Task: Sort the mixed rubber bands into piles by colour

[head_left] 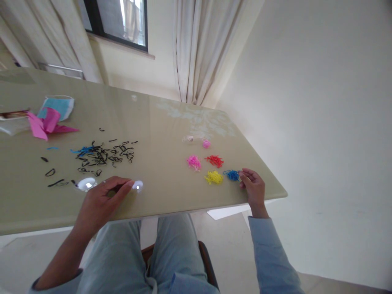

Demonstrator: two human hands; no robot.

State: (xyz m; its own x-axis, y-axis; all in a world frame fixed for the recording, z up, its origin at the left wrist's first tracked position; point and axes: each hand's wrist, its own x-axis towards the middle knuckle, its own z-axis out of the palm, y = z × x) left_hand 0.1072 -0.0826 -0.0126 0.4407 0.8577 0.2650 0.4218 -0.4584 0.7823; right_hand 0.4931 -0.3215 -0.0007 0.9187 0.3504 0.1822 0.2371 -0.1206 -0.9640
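My right hand (252, 185) pinches at the right edge of a small heap of blue rubber bands (232, 175), and its fingertips partly hide the bands there. Left of that heap lie yellow rubber bands (213, 177), with red rubber bands (214, 161) and pink rubber bands (194, 162) behind. My left hand (105, 200) hovers low over the table, thumb and forefinger pressed together; anything between them is too small to make out. Beyond it spreads a loose pile of black rubber bands (105, 155), with some blue bands (84, 151) at its left side.
Behind the coloured heaps are a small pink ball-like piece (206, 143) and a clear plastic item (190, 139). At the far left lie a pink folded-paper piece (50, 122), a blue face mask (61, 107) and clear wrapping (14, 125). The table (159, 163) ends at a right corner near the wall.
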